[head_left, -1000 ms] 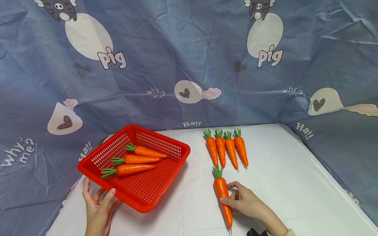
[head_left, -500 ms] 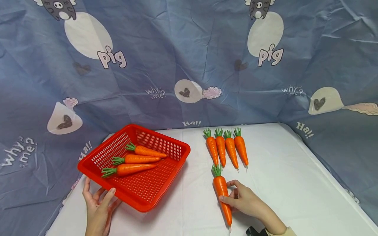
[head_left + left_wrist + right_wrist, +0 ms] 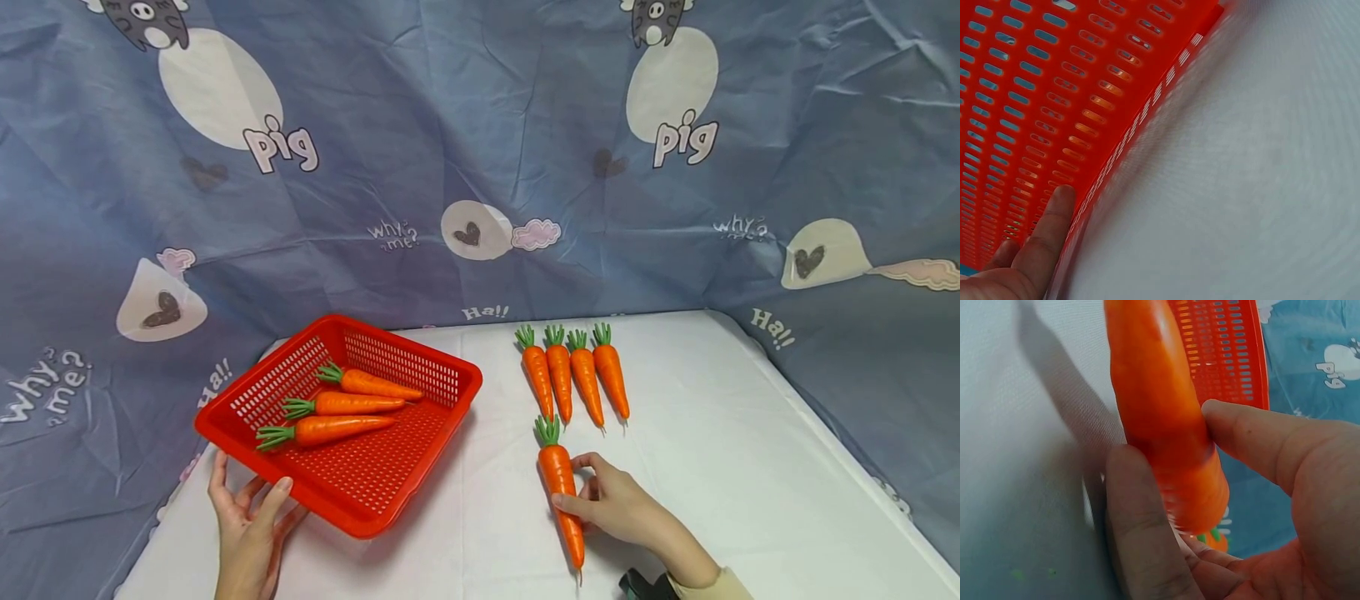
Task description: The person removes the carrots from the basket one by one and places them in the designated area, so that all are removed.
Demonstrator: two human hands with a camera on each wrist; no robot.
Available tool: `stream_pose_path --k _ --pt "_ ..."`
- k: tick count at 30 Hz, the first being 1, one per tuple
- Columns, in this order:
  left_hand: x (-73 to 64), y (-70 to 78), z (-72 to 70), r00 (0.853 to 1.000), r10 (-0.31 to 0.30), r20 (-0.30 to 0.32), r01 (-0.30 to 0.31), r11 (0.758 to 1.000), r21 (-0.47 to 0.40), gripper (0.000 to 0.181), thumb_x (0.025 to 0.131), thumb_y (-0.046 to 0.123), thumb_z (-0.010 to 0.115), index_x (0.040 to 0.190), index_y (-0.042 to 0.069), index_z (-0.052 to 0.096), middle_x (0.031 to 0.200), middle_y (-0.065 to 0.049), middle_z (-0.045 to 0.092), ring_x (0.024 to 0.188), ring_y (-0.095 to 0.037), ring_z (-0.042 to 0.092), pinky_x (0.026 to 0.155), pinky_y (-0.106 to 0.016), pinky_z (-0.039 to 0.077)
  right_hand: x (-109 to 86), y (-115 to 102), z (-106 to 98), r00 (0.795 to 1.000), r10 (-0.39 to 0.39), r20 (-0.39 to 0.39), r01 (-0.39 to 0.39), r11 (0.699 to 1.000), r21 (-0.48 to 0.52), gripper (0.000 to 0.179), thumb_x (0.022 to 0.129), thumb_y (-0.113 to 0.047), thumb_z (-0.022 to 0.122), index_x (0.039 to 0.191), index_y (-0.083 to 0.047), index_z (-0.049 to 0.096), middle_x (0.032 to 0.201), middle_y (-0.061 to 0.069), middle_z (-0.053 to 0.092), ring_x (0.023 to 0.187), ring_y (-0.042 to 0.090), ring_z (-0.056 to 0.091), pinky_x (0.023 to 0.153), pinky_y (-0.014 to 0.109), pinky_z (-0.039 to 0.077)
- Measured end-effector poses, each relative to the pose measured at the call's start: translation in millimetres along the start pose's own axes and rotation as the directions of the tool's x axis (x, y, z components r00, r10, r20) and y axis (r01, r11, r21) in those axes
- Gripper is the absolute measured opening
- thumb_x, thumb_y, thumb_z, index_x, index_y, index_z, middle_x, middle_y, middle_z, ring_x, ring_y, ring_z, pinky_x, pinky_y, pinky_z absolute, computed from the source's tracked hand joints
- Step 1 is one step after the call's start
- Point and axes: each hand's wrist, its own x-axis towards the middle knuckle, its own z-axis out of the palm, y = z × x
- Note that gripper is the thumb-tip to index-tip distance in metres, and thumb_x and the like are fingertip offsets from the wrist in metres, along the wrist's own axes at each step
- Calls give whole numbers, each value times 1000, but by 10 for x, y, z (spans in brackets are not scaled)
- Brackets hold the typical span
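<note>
In the head view my right hand pinches an orange carrot with green tops, thumb on its near side and fingers behind. The right wrist view shows that carrot close up between thumb and fingers, its shadow on the white cloth beside it. Over on the left, my left hand holds the near left side of a red plastic basket, thumb at the rim and other fingers reaching beneath it. In the left wrist view its fingers lie against the slotted outer wall. Three carrots lie side by side in the basket.
Several more carrots lie in a row toward the back of the white-covered table, tops pointing away. A blue printed cloth hangs behind and at the sides. Something black sits at the right sleeve.
My right hand and its carrot have shifted slightly left and away from me, the carrot's tops overlapping the row's tips. The left hand and basket stay essentially where they were.
</note>
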Motion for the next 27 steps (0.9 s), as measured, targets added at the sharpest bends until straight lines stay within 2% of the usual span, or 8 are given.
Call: stream_pose_path --k 8,19,27 --pt "-4 4 5 1000 6 3 -5 1000 -5 99 105 11 67 163 59 2 137 5 41 116 -5 60 72 -30 67 26 -25 3 1000 5 12 -5 1000 -12 72 94 -41 83 141 4 50 76 3 63 64 17 58 60 26 43" --pt "9 3 16 1000 -11 -15 11 1000 11 100 105 14 69 162 62 2 137 8 41 120 -11 55 73 -30 67 25 -42 -1 1000 -10 22 10 1000 -6 73 95 -41 82 141 4 49 76 4 64 63 17 63 59 28 47" --pt "1 7 7 1000 -7 -2 7 1000 4 100 106 13 67 163 60 1 137 7 41 119 -7 57 73 -29 67 14 -28 -29 1000 -12 29 12 1000 -15 71 95 -42 82 140 3 50 75 3 64 64 17 63 60 28 49"
